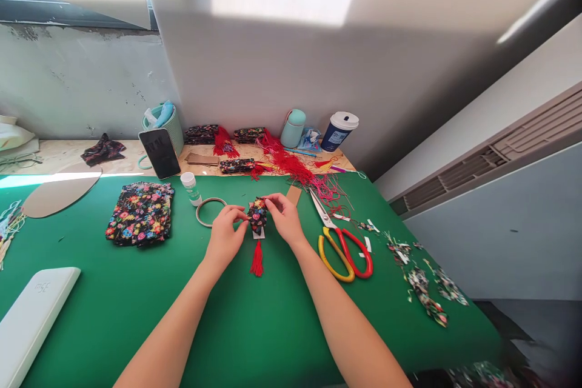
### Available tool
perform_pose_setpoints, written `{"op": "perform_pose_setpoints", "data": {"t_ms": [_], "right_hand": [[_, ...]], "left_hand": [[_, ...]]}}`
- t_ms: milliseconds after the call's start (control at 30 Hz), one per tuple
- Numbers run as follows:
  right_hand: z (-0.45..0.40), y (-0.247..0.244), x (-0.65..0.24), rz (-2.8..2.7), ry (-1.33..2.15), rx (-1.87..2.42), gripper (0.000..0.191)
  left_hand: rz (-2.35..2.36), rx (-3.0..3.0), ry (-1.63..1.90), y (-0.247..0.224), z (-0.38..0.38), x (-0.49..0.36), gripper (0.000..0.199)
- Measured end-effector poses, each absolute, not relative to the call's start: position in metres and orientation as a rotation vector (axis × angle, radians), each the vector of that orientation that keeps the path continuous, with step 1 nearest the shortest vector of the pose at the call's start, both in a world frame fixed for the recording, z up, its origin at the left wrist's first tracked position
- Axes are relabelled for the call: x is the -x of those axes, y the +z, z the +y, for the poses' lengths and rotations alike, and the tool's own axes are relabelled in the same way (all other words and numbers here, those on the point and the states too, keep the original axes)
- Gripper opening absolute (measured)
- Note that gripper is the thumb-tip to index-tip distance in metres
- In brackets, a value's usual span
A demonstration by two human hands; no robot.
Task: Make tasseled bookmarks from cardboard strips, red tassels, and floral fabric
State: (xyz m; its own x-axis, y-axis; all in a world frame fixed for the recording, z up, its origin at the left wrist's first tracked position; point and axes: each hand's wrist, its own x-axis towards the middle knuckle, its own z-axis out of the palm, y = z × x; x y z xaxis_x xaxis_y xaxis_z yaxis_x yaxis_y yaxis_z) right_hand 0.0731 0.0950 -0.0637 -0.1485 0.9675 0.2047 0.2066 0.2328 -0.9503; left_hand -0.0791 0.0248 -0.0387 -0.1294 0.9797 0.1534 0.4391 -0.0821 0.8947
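Observation:
Between my two hands is a small piece of black floral fabric (257, 213), lying over a pale card (259, 234). A red tassel (257, 259) hangs from the card's near end onto the green mat. My left hand (227, 231) pinches the fabric's left edge between thumb and finger. My right hand (284, 216) pinches its upper right corner. Left of my left hand lies a metal ring (199, 216), with a white glue stick (191, 188) standing behind it. Scissors (339, 241) with one yellow and one red handle lie open to the right of my right hand.
A stack of floral fabric (140, 214) lies left on the green mat (254, 327). Behind are a phone (160, 154), red tassels (291, 163), a mint bottle (293, 128) and a lidded cup (339, 132). Fabric scraps (425, 294) lie right; a white device (39, 321) is front left.

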Motion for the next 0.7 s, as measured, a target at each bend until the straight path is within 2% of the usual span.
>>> {"op": "perform_pose_setpoints", "data": {"t_ms": [100, 267, 467, 700], "right_hand": [[0.096, -0.066, -0.074, -1.439, 1.186, 1.079, 0.022], [0.094, -0.065, -0.073, -1.282, 1.346, 1.004, 0.026], [0.091, -0.060, -0.075, -1.194, 1.427, 0.935, 0.037], [0.090, -0.055, -0.075, -1.184, 1.412, 0.908, 0.038]], "left_hand": [[1.511, -1.361, 1.200, -0.039, 0.025, 0.077, 0.004], [1.376, -1.132, 1.184, -0.037, 0.025, 0.075, 0.014], [1.264, -1.016, 1.119, -0.031, 0.023, 0.075, 0.014], [1.217, -0.963, 1.083, -0.024, 0.021, 0.070, 0.020]]}}
